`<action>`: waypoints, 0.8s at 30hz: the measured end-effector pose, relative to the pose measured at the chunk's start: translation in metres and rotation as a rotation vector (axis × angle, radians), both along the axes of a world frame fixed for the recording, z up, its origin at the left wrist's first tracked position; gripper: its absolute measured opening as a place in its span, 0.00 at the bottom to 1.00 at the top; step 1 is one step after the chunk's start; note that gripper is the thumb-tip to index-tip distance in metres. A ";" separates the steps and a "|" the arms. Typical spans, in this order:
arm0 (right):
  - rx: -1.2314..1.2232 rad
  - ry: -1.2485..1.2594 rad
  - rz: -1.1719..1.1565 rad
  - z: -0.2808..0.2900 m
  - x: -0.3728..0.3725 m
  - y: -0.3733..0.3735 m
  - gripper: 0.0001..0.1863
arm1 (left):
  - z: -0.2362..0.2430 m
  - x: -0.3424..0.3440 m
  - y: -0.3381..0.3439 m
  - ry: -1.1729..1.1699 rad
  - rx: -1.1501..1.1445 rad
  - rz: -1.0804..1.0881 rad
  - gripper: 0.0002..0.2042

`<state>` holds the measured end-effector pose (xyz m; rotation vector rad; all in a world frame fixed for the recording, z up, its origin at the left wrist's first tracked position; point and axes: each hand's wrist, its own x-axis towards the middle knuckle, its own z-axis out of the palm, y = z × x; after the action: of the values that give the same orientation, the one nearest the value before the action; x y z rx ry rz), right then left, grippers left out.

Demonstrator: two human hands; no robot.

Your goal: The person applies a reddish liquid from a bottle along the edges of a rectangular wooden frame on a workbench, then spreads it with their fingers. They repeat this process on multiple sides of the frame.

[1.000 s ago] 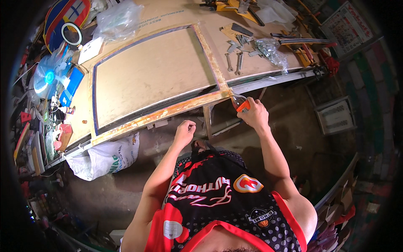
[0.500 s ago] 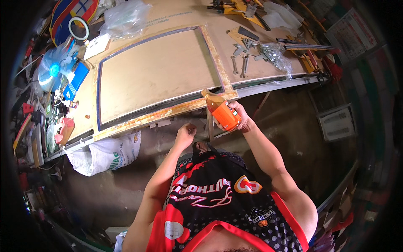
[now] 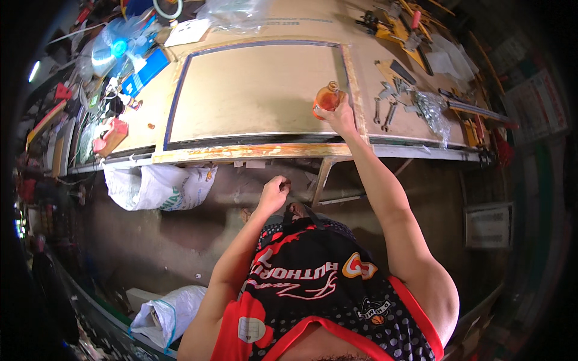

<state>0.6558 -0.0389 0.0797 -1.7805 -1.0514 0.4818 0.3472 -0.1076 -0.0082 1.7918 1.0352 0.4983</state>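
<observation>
Workbench point(image 3: 259, 87), broad, faced in smooth tan board; dim, cluttered room, brown floor point(image 3: 174, 243). Before you on it: one rectangular frame point(image 3: 241, 151), narrow rails, finish patchy orange and cream. One transparent bottle point(image 3: 330, 99), narrow-necked, orange-labelled, amber inside: gripped in your right hand point(image 3: 341, 116), above the bench within the frame's outline, near its right rail; whether its base touches the board, cannot tell. Your left hand point(image 3: 276, 191): fingers curled closed, in front of the bench edge; contents, if any, hidden. To your right: metal wrenches point(image 3: 390, 114), slender; crinkled clear plastic bag point(image 3: 432, 117). To your left: round fan point(image 3: 118, 48) with blue hub, flat blue box point(image 3: 146, 71). Below the front edge: slack, wrinkled white sack point(image 3: 159, 189).
</observation>
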 end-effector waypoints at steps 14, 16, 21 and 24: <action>-0.134 -0.267 -0.032 0.001 0.011 0.005 0.38 | 0.005 -0.067 -0.004 -0.100 -0.149 0.251 0.08; -0.085 -0.361 -0.031 0.008 0.000 -0.012 0.33 | 0.005 -0.079 -0.004 -0.124 -0.211 0.297 0.09; 0.063 -0.488 0.153 0.022 -0.052 -0.061 0.23 | 0.009 -0.103 0.005 -0.139 -0.226 0.314 0.09; 0.109 -0.483 0.246 0.021 -0.090 -0.079 0.20 | 0.013 -0.113 0.010 -0.132 -0.227 0.300 0.09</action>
<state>0.5660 -0.1179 0.1005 -1.7172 -1.6122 0.1332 0.2338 -0.0975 0.0049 1.3938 1.2228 0.6449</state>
